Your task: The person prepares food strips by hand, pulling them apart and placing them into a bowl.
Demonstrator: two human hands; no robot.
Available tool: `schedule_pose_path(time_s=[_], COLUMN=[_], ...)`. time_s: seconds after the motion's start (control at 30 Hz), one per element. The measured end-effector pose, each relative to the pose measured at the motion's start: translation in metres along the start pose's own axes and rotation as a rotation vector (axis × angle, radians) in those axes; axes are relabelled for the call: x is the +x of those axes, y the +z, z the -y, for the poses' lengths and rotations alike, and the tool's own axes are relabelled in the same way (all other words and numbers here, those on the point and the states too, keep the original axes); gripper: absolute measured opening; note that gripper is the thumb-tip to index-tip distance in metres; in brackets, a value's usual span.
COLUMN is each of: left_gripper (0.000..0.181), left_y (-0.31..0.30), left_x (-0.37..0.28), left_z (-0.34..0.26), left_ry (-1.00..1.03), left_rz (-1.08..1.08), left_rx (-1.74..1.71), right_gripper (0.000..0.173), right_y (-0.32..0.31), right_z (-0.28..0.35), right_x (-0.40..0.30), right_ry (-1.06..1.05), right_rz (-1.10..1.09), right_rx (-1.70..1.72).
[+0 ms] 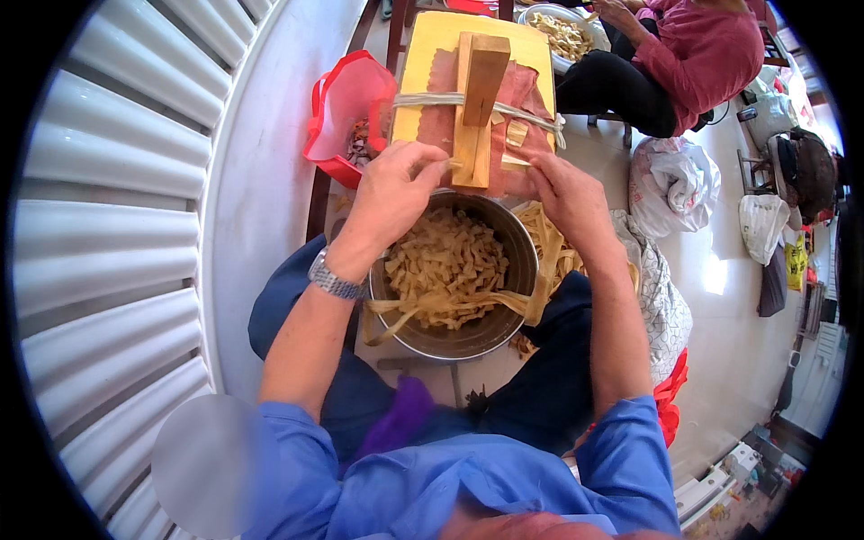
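My left hand (pixel 401 185), with a metal watch at the wrist, pinches the end of a narrow pale strip (pixel 456 163) at the left side of a wooden block fixture (pixel 471 152). On the other side, my right hand (pixel 570 196) has thumb and finger on a flat pale piece (pixel 515 163). Whether both ends belong to one strip is hidden by the wood. White cord (pixel 432 99) ties the fixture and a reddish cloth (pixel 442 71) to a yellow board (pixel 439 30). Below my hands, a metal pot (pixel 523 250) holds many short pale pieces (pixel 445 263), with long strips (pixel 472 302) across it.
A red-edged bag (pixel 331 145) stands left of the board, near a white radiator (pixel 115 223). More long strips (pixel 543 236) lie right of the pot. A co-worker (pixel 695 61) sits at upper right beside a filled basin (pixel 563 37). White plastic bags (pixel 675 182) rest on the floor.
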State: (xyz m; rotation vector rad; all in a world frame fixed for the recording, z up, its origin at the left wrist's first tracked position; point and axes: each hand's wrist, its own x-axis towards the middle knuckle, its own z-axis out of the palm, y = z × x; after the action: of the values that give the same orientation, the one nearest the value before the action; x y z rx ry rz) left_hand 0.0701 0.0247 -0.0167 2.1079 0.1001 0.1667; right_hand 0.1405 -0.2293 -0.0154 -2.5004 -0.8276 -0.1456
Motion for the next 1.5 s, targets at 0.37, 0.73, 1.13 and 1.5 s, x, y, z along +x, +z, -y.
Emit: schedule_pose_path(time_s=[0.37, 0.73, 1.13, 1.5], left_gripper=[0.042, 0.059, 0.019, 0.019], left_y=[-0.016, -0.014, 0.022, 0.026], left_x=[-0.034, -0.040, -0.065, -0.057], left_z=[-0.007, -0.009, -0.018, -0.028], left_ry=[-0.206, -0.386, -0.464, -0.233], left_rz=[0.334, 0.893, 0.847, 0.695], left_rx=[-0.574, -1.273, -1.251, -0.497], right_gripper=[0.028, 0.028, 0.034, 0.011], right_y=[-0.185, -0.080, -0.002, -0.006], right_z=[-0.061, 0.082, 0.107, 0.076], right_x=[-0.024, 0.005, -0.040, -0.040], right_ry=[0.197, -0.622, -0.724, -0.050], right_rz=[-0.708, -0.340, 0.048, 0.118], right_rx=[-0.195, -0.135, 0.434, 0.583])
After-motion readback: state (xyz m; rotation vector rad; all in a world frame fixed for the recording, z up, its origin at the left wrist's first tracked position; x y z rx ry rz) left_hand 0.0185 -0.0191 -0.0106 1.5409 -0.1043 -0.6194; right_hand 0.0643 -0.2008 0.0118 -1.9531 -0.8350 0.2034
